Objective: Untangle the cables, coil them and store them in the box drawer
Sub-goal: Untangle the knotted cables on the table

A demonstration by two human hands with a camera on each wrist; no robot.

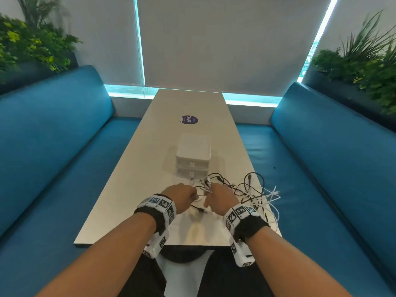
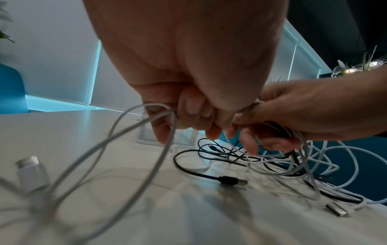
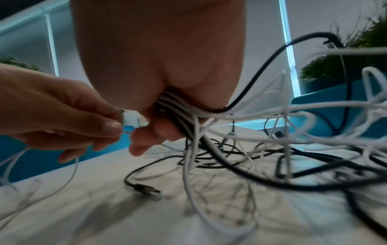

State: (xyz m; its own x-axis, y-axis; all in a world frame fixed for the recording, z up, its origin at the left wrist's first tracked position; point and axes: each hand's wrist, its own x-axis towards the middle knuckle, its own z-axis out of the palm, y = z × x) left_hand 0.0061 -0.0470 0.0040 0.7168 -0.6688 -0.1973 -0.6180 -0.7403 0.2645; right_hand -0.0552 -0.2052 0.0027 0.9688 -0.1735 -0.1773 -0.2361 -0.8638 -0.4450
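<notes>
A tangle of black and white cables (image 1: 248, 192) lies on the near right of the table (image 1: 137, 181). My right hand (image 1: 218, 195) grips a bundle of black and white cables (image 3: 178, 106) lifted from the heap. My left hand (image 1: 182, 195) holds a white cable (image 2: 134, 132) that loops down toward its white plug (image 2: 29, 172); its thumb and forefinger pinch a white connector (image 3: 131, 123) beside the right hand. A black USB plug (image 2: 232, 180) lies on the table under both hands. The white two-drawer box (image 1: 192, 159) stands just beyond the hands, drawers closed.
Blue benches (image 1: 53, 146) run along both sides of the table. A purple round sticker (image 1: 189, 119) sits farther up the tabletop. Planters with green plants (image 1: 362, 67) stand behind the bench backs. A silver USB plug (image 2: 336, 209) lies at the near right.
</notes>
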